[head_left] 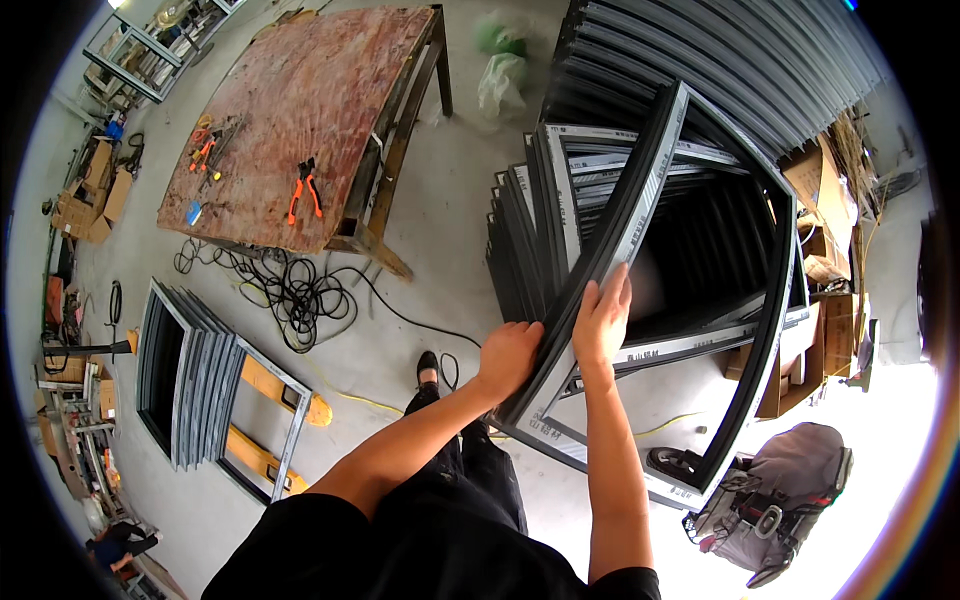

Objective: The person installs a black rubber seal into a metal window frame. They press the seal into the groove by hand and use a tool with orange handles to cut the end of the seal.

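Note:
A large rectangular metal window frame (648, 190), grey-faced with dark edges, leans tilted in front of me. My left hand (510, 358) is closed around the outer edge of its near side bar. On the same bar, a little farther up, my right hand (603, 318) grips with the fingers pointing away from me; part of its grip is hidden. Behind the held frame stands a stack of similar dark frames (562, 195), fanned at differing angles. The lower end of the held frame reaches down close to the floor beside my legs.
A worn reddish worktable (330, 75) bears orange-handled pliers (304, 190). Black cable (300, 305) lies coiled beneath it. More frames (190, 370) stand at left by a yellow pallet jack (258, 455). Ribbed dark frames (720, 60) rise at far right; a grey stroller-like object (800, 480) sits at right.

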Motion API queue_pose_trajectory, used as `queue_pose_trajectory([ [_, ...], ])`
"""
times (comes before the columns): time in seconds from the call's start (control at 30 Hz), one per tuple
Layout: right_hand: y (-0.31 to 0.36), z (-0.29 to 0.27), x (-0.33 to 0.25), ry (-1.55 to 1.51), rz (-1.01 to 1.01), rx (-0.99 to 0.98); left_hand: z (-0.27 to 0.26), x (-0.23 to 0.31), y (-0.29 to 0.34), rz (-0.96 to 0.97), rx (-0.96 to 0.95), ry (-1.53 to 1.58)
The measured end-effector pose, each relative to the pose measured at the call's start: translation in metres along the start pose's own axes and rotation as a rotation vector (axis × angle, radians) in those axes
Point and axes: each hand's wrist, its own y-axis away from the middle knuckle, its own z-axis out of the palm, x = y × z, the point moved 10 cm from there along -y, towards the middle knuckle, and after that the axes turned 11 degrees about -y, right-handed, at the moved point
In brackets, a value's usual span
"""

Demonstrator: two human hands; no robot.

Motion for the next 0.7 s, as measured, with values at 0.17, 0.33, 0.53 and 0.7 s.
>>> queue_pose_trajectory([
  [0.17, -0.004, 0.004, -0.001, 0.000, 0.047, -0.016, 0.001, -0.009, -0.009, -0.020, 0.040, 0.083],
  [0.33, -0.004, 0.007, -0.001, 0.092, 0.020, -0.009, 0.027, -0.040, 0.031, -0.265, -0.224, 0.238],
  [0.53, 0.000, 0.009, 0.005, -0.038, 0.031, -0.032, 0.033, -0.066, 0.130, -0.069, -0.461, 0.361],
  [0.7, 0.003, 0.020, 0.002, -0.058, 0.200, -0.074, 0.005, -0.205, 0.126, -0.201, -0.378, 0.318],
])
